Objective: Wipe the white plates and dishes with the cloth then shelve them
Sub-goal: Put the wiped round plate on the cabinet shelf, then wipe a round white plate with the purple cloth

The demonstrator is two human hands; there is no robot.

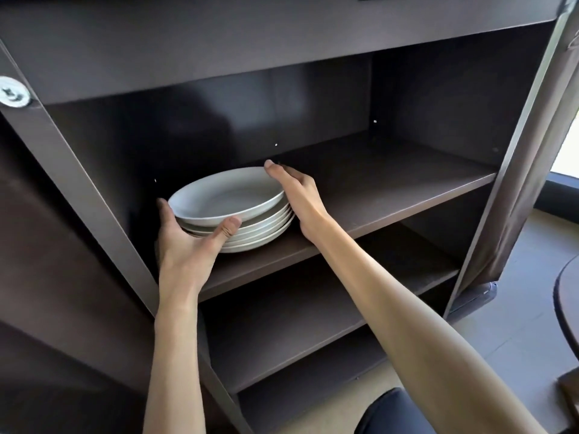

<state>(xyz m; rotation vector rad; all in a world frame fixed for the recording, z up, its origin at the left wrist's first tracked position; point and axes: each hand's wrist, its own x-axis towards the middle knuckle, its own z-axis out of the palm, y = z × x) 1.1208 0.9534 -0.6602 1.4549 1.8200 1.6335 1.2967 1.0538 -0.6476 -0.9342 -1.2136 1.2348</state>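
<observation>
At the far left a round silver metal fitting (pixel 14 95) sits on the frame of the dark brown wooden cabinet (pixel 219 32). The left hand (pixel 191 242) cups the near-left edge of the stack of white round ceramic plates (pixel 238 214), its thumb curled against the rims and its fingers reaching behind the stack's left side. The stack stands at the left end of the cabinet's upper shelf (pixel 391 183); the top plate is shallow, glossy and slightly tilted on the others. The right hand (pixel 297 195) lies along the stack's right side, fingers straight, fingertips touching the top plate's far rim. Below is a lower shelf (pixel 297 308). At the right edge, a dark round table (pixel 564 305) stands on the floor.
</observation>
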